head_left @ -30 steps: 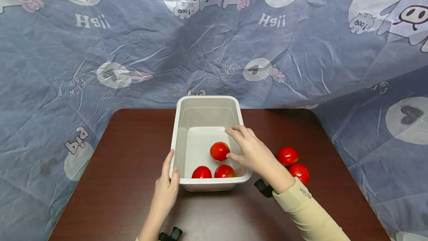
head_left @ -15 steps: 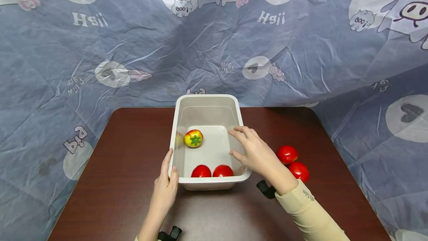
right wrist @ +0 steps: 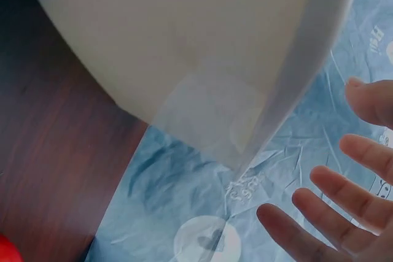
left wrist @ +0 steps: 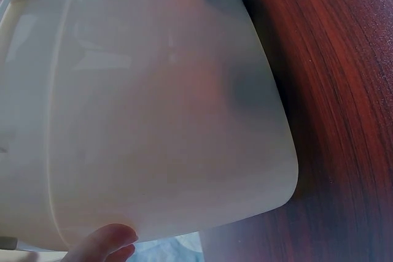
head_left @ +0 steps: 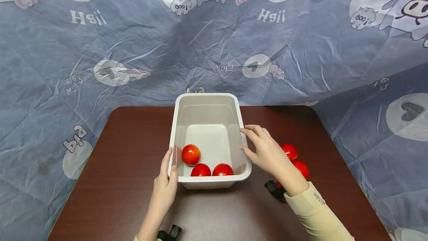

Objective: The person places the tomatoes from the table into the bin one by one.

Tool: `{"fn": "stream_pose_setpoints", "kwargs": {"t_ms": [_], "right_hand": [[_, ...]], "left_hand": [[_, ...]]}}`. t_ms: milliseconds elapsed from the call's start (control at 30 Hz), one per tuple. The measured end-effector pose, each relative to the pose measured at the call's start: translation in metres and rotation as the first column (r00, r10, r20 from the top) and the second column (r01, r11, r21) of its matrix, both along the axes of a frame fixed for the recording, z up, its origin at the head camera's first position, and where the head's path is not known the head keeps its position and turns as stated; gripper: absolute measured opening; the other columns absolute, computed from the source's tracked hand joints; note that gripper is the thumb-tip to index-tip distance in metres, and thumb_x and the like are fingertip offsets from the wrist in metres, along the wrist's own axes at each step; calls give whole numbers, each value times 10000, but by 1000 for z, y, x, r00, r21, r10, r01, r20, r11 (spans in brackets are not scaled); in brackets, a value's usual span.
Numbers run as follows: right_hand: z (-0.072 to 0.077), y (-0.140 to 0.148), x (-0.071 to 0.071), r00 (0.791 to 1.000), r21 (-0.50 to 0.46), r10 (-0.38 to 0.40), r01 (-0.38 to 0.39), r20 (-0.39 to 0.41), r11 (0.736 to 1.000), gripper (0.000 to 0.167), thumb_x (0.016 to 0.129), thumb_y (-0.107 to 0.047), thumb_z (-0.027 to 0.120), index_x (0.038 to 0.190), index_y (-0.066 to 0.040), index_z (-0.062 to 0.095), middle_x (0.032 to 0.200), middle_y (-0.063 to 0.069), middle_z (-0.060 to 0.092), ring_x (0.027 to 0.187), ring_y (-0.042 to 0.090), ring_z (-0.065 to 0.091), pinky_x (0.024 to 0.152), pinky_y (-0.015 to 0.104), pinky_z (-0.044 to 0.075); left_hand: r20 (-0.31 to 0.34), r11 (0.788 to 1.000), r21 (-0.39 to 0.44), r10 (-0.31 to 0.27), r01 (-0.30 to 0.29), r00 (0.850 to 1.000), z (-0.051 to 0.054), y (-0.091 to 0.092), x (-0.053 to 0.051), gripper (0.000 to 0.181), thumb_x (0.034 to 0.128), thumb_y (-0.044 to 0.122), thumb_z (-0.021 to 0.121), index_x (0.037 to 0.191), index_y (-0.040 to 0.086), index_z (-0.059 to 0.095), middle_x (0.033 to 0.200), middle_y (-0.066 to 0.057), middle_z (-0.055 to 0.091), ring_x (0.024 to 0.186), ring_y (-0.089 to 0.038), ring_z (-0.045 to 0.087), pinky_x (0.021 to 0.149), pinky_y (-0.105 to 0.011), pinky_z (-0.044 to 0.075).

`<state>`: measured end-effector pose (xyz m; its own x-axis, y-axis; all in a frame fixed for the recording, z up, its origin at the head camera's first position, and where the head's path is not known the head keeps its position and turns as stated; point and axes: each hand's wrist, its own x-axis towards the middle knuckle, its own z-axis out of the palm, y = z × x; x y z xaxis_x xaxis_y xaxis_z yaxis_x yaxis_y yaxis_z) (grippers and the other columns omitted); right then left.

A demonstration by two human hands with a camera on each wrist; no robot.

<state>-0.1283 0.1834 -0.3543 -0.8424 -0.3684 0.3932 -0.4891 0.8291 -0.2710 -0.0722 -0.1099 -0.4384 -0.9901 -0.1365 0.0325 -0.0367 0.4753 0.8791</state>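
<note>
A pale grey plastic bin stands on the table with three glossy red tomatoes inside. One tomato lies by the left wall; a second tomato and a third tomato sit at the near end, partly hidden by the rim. My left hand holds the bin's left rim near the front corner, and its fingertips show at the bin's edge in the left wrist view. Over the right rim hovers my right hand, fingers spread and holding nothing.
Right of the bin, partly behind my right forearm, are a tomato and another tomato; a bit of red shows beside the black wrist mount. A printed blue cloth hangs behind the dark wooden table.
The loose tomato, earlier beside my right fingers, has rolled to the bin's left wall and then nearer the front. My right hand has drawn back rightward; my left hand stays on the rim.
</note>
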Motion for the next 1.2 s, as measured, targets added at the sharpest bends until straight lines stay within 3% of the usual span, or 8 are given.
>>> {"fn": "stream_pose_setpoints", "kwargs": {"t_ms": [67,200,267,367,433,700,933,1200], "right_hand": [[-1,4,1,1000,-4,-12,12,7,1000,499,818,-150,783,1279,-43,624,1280,150,572,1128,349,550,887,461,532],[-4,10,4,999,-11,-32,32,21,999,490,827,-146,769,1283,-41,620,1286,148,569,1131,357,548,895,479,521],[-5,12,4,999,-17,-37,37,26,999,487,829,-141,765,1283,-38,619,1288,148,568,1127,360,548,893,485,519],[-6,14,4,999,-25,-40,41,26,999,484,829,-136,765,1281,-38,620,1289,148,568,1136,362,547,902,493,515],[-7,16,4,999,-33,-39,40,20,999,475,831,-128,760,1277,-34,624,1284,149,573,1143,360,546,911,496,511],[-13,23,9,998,-52,-55,54,-10,997,435,823,-102,749,1239,-23,650,1244,161,597,1111,371,564,881,503,512],[-22,32,16,998,-44,-67,66,-15,997,432,809,-80,764,1224,-20,657,1219,169,604,1081,374,575,872,500,516],[-32,40,21,996,-36,-91,92,14,995,448,802,-95,778,1226,-20,654,1216,170,607,1078,365,584,894,508,512]], "left_hand": [[0,1000,2,0,0,1000,0,0,0,585,1012,179,427,1534,399,278,700,-77,467,581,-168,380,558,-330,379],[-28,1000,-16,3,-4,1000,-1,0,0,575,1014,184,430,1537,374,286,951,-152,613,714,-221,507,615,-350,415],[-29,1000,-18,2,-3,1000,-1,0,0,575,1016,185,433,1539,371,283,924,-142,616,712,-211,504,610,-344,415],[-10,1000,-2,-3,3,1000,-1,0,-1,587,1016,176,435,1541,382,272,686,-53,431,580,-154,374,544,-320,373],[-3,1000,0,-5,5,1000,0,0,-1,591,1016,174,437,1543,382,268,649,-18,369,548,-124,312,523,-311,355],[-26,1000,-9,6,-6,1000,-1,1,0,573,1018,189,432,1535,386,286,890,-125,581,694,-213,476,577,-330,389],[-2,1000,-2,3,-3,1000,-1,0,-1,578,1019,196,429,1533,409,274,656,-21,388,567,-150,355,528,-318,357],[-13,1000,-7,2,-2,1000,-2,0,-1,579,1017,191,433,1537,393,277,735,-36,422,573,-137,337,532,-314,358]]}}
